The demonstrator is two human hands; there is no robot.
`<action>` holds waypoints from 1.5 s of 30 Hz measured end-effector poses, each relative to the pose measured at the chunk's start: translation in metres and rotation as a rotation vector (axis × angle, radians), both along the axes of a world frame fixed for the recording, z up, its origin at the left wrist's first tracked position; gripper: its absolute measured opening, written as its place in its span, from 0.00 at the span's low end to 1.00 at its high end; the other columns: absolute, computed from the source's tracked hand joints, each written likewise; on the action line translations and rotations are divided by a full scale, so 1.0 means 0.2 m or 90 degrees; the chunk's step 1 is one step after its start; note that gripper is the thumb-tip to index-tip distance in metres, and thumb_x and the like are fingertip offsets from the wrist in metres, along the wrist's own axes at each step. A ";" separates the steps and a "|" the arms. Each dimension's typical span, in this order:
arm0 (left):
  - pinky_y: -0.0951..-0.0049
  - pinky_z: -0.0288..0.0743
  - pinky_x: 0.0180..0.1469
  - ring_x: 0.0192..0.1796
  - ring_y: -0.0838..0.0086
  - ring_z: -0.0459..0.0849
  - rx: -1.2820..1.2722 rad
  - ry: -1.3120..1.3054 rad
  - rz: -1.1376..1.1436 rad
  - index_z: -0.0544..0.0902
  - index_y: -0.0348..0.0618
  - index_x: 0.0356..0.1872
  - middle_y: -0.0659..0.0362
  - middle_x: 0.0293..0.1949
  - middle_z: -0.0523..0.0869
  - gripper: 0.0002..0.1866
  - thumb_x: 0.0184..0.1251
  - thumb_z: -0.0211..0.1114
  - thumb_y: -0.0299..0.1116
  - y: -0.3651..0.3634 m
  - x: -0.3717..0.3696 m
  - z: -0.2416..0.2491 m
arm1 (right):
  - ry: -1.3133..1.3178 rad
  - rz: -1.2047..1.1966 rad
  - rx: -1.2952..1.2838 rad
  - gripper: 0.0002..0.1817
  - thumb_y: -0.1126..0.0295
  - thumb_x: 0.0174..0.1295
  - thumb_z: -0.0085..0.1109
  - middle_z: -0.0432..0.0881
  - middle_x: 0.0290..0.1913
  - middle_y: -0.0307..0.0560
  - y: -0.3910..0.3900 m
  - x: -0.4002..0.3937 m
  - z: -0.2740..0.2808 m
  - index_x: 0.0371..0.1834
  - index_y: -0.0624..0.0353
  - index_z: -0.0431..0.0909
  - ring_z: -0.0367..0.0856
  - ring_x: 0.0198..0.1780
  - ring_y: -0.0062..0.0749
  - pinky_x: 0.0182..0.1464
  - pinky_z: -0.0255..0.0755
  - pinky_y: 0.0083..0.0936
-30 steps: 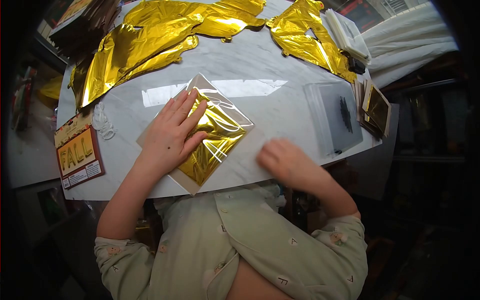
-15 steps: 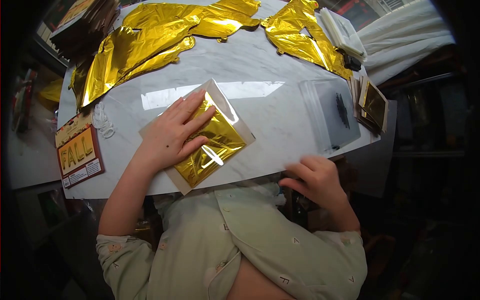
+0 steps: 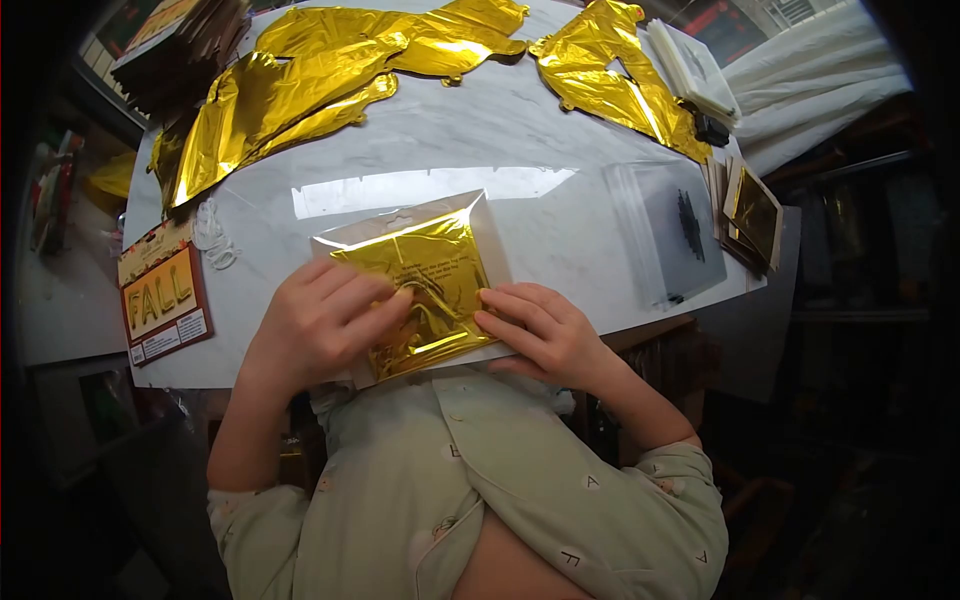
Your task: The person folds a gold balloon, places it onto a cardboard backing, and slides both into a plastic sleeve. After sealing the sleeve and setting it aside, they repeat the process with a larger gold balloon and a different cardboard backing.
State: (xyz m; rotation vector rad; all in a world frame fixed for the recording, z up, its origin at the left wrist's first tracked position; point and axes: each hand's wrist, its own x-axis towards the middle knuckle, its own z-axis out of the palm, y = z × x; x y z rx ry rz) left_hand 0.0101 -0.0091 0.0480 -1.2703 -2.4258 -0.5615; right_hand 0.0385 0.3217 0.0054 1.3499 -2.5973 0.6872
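Note:
A folded gold foil balloon (image 3: 440,270) with small printed text lies in a clear plastic bag (image 3: 494,235) by the table's near edge. My left hand (image 3: 325,320) is over its left side, fingers curled, with thumb and index fingertips together on the foil. What that pinch holds is too small to make out. From the right, my right hand (image 3: 545,330) rests its outstretched, slightly parted fingertips on the packet's right edge.
Flat gold foil balloons (image 3: 290,110) lie across the far side. A FALL package (image 3: 165,300) and white string (image 3: 212,235) are at left, with stacked packages (image 3: 180,50) behind. Clear bags (image 3: 665,235) and cardboard pieces (image 3: 752,213) lie at right.
The bagged foil has turned, its top edge now facing more directly away from me. My left hand has gone from lying flat to curled; my right hand has moved left onto the packet's edge.

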 end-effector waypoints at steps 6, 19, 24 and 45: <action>0.60 0.80 0.53 0.50 0.62 0.89 0.014 -0.239 0.049 0.89 0.42 0.54 0.57 0.51 0.90 0.26 0.57 0.80 0.45 -0.13 0.31 0.00 | 0.007 0.004 -0.076 0.27 0.59 0.56 0.81 0.86 0.58 0.46 0.00 0.00 -0.01 0.59 0.57 0.88 0.86 0.60 0.45 0.62 0.83 0.43; 0.59 0.75 0.55 0.46 0.66 0.88 0.183 -0.158 0.234 0.89 0.46 0.35 0.62 0.47 0.92 0.13 0.50 0.84 0.34 -0.06 0.46 -0.27 | -0.106 -0.135 -0.186 0.09 0.71 0.53 0.82 0.93 0.45 0.38 -0.04 0.04 -0.03 0.37 0.53 0.92 0.90 0.54 0.35 0.63 0.77 0.41; 0.62 0.73 0.51 0.43 0.67 0.87 0.213 -0.156 0.285 0.85 0.47 0.28 0.63 0.41 0.91 0.12 0.50 0.84 0.28 -0.01 0.46 -0.26 | -0.146 -0.197 -0.214 0.09 0.74 0.52 0.81 0.92 0.40 0.38 -0.08 0.05 0.00 0.30 0.54 0.86 0.88 0.45 0.34 0.57 0.71 0.36; 0.63 0.77 0.56 0.51 0.60 0.85 0.282 -0.231 0.403 0.90 0.42 0.40 0.56 0.46 0.87 0.10 0.58 0.72 0.18 0.04 0.48 -0.31 | 0.149 -0.070 0.009 0.32 0.65 0.66 0.62 0.75 0.79 0.46 -0.29 0.14 -0.14 0.76 0.56 0.76 0.74 0.79 0.40 0.80 0.69 0.38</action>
